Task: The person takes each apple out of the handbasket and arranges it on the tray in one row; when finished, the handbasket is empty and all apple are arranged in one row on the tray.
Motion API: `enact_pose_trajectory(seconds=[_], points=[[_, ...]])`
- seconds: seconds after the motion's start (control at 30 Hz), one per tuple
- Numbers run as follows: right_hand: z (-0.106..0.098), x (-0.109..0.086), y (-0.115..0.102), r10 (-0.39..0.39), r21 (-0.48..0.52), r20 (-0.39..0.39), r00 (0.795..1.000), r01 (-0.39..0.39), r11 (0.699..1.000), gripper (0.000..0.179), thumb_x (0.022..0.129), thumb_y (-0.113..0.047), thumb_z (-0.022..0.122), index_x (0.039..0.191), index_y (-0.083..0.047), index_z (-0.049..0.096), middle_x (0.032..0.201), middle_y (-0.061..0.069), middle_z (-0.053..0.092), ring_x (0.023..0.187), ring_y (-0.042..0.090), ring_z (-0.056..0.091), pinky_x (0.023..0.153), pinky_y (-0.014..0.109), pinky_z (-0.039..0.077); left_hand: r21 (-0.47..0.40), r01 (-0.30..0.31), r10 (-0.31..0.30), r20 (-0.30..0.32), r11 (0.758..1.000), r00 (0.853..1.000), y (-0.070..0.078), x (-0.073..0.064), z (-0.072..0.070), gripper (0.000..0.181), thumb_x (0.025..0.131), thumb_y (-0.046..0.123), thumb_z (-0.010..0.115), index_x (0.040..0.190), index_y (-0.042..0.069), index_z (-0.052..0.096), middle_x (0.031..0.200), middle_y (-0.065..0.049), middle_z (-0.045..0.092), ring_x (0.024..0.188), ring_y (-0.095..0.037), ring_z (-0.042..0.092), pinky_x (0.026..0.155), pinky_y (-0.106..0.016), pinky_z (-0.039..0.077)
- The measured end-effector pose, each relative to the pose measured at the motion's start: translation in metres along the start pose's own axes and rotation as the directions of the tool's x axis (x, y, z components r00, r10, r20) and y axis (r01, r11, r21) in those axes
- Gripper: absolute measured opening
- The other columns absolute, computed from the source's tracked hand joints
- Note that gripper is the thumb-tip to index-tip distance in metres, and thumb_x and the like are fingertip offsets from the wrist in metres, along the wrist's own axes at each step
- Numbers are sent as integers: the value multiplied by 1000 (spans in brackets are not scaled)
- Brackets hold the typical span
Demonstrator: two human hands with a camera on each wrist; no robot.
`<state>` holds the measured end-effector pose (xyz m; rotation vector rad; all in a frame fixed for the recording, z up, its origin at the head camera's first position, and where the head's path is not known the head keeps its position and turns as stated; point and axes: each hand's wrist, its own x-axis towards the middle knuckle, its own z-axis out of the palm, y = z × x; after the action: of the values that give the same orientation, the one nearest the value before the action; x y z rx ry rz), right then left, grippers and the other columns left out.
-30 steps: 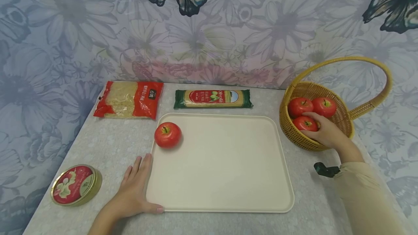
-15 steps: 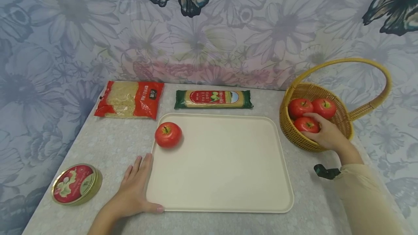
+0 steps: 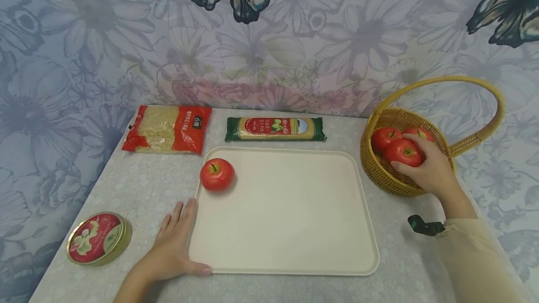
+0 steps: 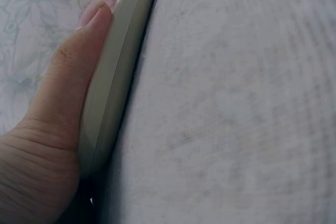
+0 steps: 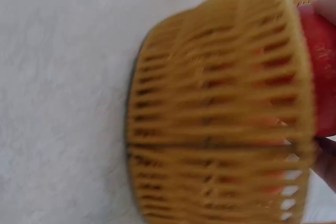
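Observation:
My right hand (image 3: pixel 433 169) grips a red apple (image 3: pixel 404 152) inside the yellow wicker basket (image 3: pixel 381 176). The held apple overlaps two other red apples in the head view, and in the right wrist view the same apple (image 5: pixel 321 72) shows at the basket's rim. At the near left corner of the cream tray (image 3: pixel 286 214), my left hand (image 3: pixel 170 247) rests with straight, spread fingers along the left side and its thumb on the front edge. That thumb (image 4: pixel 73 69) lies against the tray's side in the left wrist view. One more apple (image 3: pixel 217 175) sits on the tray's far left corner.
Behind the tray lie a red pasta bag (image 3: pixel 168 129) and a green-ended spaghetti packet (image 3: pixel 275 128). A round red and gold tin (image 3: pixel 98 238) stands left of my left hand. The basket's tall handle (image 3: pixel 446 78) arches above the apples, and a flowered wall backs the table.
My right hand has raised the front apple from its place in the basket, shifting it slightly right and over the others. The left hand and the tray have stayed put.

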<state>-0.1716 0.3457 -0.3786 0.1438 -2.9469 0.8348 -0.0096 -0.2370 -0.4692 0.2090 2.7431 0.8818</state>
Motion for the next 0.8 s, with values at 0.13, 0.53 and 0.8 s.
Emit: enact_pose_trajectory(seconds=[0.13, 0.53, 0.8], points=[[-1, -2, -22, -77, 5, -75, 994, 78, 997, 76, 80, -33, 82, 145, -17, 47, 139, 19, 51, 119, 41, 48, 86, 65, 44, 2, 3, -3, 2, 1000, 1000, -2, 0, 1, 161, 44, 80, 82, 160, 9, -4, 165, -25, 7, 152, -48, -3, 120, -61, -9], [38, -2, -88, -219, 15, 49, 974, 219, 976, 75, 77, -34, 85, 142, -25, 50, 141, 9, 52, 123, 34, 52, 92, 66, 49, 4, -4, 4, -5, 1000, 1000, -3, -2, 1, 161, 43, 81, 81, 160, 9, -4, 165, -25, 7, 152, -48, -3, 121, -60, -11], [88, 11, -124, -315, 94, 178, 932, 302, 949, 76, 75, -33, 86, 142, -28, 50, 138, 5, 53, 123, 31, 56, 94, 59, 53, 2, -5, 5, -1, 1000, 1000, -3, -1, 1, 160, 44, 82, 80, 160, 10, -5, 165, -25, 6, 152, -47, -4, 120, -61, -10]])
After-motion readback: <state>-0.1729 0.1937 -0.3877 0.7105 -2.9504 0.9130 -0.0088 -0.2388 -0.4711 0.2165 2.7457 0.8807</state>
